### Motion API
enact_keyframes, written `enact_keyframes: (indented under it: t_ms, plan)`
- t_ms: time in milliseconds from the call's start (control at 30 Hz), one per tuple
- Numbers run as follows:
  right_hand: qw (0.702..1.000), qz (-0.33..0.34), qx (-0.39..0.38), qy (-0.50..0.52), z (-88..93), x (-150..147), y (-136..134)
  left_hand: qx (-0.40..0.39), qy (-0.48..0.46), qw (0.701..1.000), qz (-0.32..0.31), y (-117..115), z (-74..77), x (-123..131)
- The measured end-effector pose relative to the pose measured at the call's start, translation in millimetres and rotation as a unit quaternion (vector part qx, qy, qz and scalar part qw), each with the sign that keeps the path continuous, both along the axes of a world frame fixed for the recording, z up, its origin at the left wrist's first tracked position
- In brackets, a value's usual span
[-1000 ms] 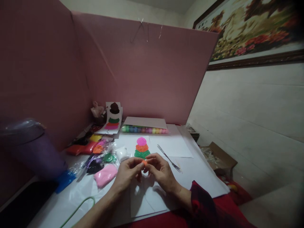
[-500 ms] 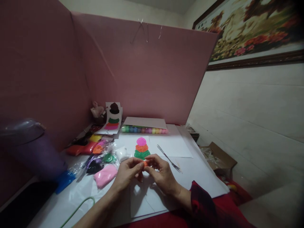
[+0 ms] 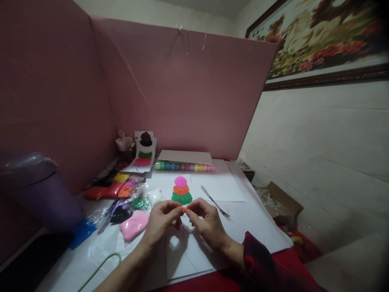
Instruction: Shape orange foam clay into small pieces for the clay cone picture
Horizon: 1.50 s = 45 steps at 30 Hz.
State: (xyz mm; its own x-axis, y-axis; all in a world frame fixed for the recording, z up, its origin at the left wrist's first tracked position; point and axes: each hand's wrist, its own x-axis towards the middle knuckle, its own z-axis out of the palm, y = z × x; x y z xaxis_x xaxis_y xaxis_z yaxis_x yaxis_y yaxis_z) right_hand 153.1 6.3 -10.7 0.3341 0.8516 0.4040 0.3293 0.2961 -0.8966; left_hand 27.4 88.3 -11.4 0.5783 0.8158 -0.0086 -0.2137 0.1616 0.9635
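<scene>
Orange clay (image 3: 184,209), a tiny lump, sits pinched between the fingertips of both hands, held just above the white sheet (image 3: 258,227) and just in front of the clay picture (image 3: 181,190) with its stacked pink, orange and green layers. Left hand (image 3: 161,223) and right hand (image 3: 206,221) are each curled nearly closed, thumb and forefinger meeting on the lump, a grip that seems suited to shaping so small a piece. A pink clay bag (image 3: 134,225) lies near the left hand and a metal fork (image 3: 216,202) near the right, probably kept within easy reach. A sample card (image 3: 145,150) leans at the back, likely as a pattern.
</scene>
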Motion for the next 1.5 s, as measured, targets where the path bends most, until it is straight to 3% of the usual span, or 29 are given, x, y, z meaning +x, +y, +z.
enact_keyframes:
  t_ms: [133, 267, 467, 967, 1367, 1500]
  plan:
    - [0.989, 0.000, -0.015, 0.147, -4.3, 3.7, 8.8, -0.021, -0.058, 0.996, 0.057, 1.9, -4.5, -0.9]
    - [0.979, 0.011, -0.027, 0.203, -5.7, 4.8, 12.0, -0.006, -0.023, 0.998, 0.051, 2.4, -3.4, -2.3]
    - [0.987, 0.078, -0.026, 0.139, -4.5, 0.1, 3.9, 0.010, 0.024, 0.998, -0.057, -2.0, 5.5, -2.0]
    - [0.999, 0.035, 0.015, -0.017, -3.4, 1.2, 0.7, 0.026, 0.023, 0.997, -0.063, 0.8, -0.3, -0.5]
    - [0.999, 0.032, 0.009, -0.035, -3.3, 1.6, -0.8, 0.003, 0.025, 0.997, -0.066, -0.3, 2.6, -1.5]
    - [0.999, 0.029, 0.002, -0.035, -1.6, 0.5, -1.7, 0.010, 0.022, 0.999, -0.037, -0.7, 2.4, 0.2]
